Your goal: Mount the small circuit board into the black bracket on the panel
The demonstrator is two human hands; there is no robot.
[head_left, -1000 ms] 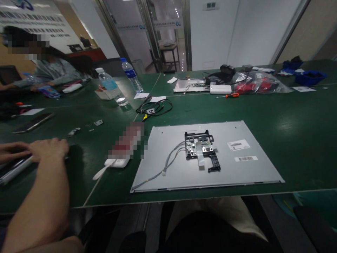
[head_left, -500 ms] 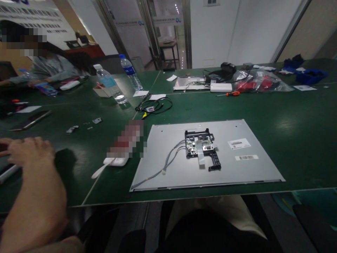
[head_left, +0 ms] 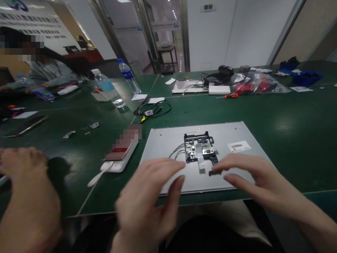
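A flat grey metal display panel (head_left: 168, 137) lies on the green table in front of me. On its middle sits a black plastic bracket (head_left: 196, 134) carrying a small circuit board (head_left: 194, 151), with a strip of grey tape across it. Grey cables (head_left: 176, 149) run from the board to the left, partly behind my hand. My left hand (head_left: 150, 200) hovers over the panel's near left side, thumb and fingers apart, holding nothing. My right hand (head_left: 258, 179) is over the near right side, fingertips by the bracket's lower arm; whether they touch it I cannot tell. Its fingers are parted and empty.
At left, another person's arm (head_left: 31, 200) rests on the table. A phone on a white power bank (head_left: 116, 166) lies left of the panel. Beyond are coiled black cable (head_left: 164, 111), water bottles (head_left: 107, 88), an orange screwdriver (head_left: 230, 96) and a plastic bag of red items (head_left: 259, 84).
Both my hands have come into view from below and now hang over the panel. The view has shifted slightly. The panel, bracket and board stay in place on the table.
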